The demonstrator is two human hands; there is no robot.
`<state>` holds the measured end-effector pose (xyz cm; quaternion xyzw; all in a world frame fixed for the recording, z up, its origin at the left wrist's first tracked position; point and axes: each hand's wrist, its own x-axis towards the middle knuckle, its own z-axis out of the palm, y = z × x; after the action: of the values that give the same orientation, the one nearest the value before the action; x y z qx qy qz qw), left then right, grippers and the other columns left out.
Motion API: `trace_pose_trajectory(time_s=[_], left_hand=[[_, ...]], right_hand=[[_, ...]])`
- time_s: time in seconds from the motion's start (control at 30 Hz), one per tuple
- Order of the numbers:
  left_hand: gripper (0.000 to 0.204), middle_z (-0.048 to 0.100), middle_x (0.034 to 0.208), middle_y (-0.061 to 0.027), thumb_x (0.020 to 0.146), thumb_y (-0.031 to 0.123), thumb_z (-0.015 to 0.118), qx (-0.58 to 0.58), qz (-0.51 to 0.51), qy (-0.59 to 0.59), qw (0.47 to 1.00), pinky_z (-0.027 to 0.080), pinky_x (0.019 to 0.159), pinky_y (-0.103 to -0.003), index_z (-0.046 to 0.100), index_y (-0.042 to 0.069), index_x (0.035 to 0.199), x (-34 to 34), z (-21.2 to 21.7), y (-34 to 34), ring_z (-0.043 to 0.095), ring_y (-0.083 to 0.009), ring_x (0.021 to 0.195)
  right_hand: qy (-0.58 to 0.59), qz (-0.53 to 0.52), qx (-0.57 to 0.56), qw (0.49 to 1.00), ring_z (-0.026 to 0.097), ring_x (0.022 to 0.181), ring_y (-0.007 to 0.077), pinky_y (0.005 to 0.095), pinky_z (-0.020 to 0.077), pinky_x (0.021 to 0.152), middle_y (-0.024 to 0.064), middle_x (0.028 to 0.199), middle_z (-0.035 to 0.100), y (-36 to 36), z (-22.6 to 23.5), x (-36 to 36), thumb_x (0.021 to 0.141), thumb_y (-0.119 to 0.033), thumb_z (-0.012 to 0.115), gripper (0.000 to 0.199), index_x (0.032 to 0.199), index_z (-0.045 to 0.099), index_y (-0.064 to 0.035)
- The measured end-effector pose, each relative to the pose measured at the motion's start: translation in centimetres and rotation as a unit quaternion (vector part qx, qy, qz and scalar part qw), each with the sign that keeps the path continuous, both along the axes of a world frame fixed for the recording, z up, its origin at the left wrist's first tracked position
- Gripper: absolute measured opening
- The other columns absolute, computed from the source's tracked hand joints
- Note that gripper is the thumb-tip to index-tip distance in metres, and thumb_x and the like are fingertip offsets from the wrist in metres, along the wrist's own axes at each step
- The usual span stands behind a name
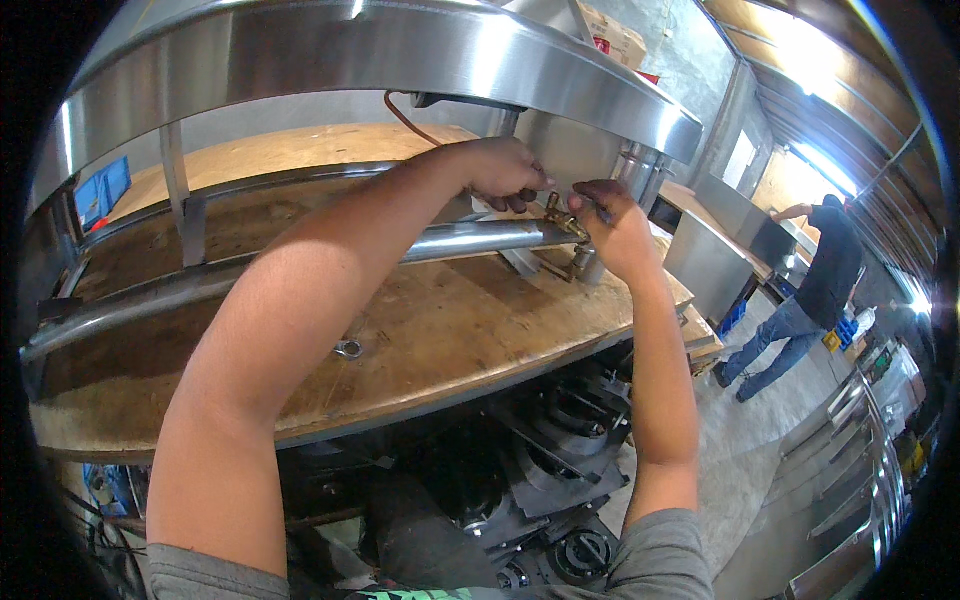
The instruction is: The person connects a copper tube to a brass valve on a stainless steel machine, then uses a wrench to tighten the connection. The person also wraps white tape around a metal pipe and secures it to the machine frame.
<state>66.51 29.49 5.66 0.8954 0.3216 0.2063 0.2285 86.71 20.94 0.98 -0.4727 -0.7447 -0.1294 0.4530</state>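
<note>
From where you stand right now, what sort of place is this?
Probably a metalworking or assembly workshop: a large, shiny metal frame sits on a wooden workbench, a wrench lies beneath the frame's lower tube, and another person stands farther back.

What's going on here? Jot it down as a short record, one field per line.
Left hand: fingers curled, close to brass fittings; grip unclear
Right hand: fingers bent at the same fittings; grip unclear
Metalwork: shiny metal frame, with a round metal tube leading toward the fittings
Surface: wooden tabletop
Tool: apparently a ring wrench, partly hidden by the left forearm
Below: black parts, some round
Background: co-worker in dark top and jeans, right
</note>
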Motion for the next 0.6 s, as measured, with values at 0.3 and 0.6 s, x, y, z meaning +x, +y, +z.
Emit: trace_pose_trajectory(time_s=[0.3, 0.6], left_hand=[[0.040, 0.065, 0.079, -0.0072, 0.094, 0.037, 0.061, -0.009, -0.004, -0.021, 1.000, 0.053, 0.064, -0.033, 0.065, -0.003, 0.096, 0.5, -0.4, 1.4, 0.063, -0.0155, 0.068], [0.041, 0.065, 0.082, -0.0066, 0.094, 0.038, 0.061, -0.007, 0.037, 0.030, 0.999, 0.054, 0.062, -0.032, 0.063, -0.003, 0.099, 0.4, -0.4, 1.1, 0.065, -0.0150, 0.070]], right_hand=[[-0.095, 0.037, -0.015, 0.995, 0.058, 0.114, 0.0310, 0.0362, 0.0433, 0.097, 0.0182, 0.124, 0.060, -1.3, -0.9, 1.9, 0.085, -0.013, 0.064, 0.027, 0.106, 0.067, 0.0040], [-0.049, 0.033, -0.043, 0.997, 0.063, 0.105, 0.0345, 0.0377, 0.0475, 0.092, 0.0206, 0.113, 0.065, 0.8, 0.3, 2.7, 0.084, -0.020, 0.067, 0.038, 0.114, 0.063, 0.0019]])
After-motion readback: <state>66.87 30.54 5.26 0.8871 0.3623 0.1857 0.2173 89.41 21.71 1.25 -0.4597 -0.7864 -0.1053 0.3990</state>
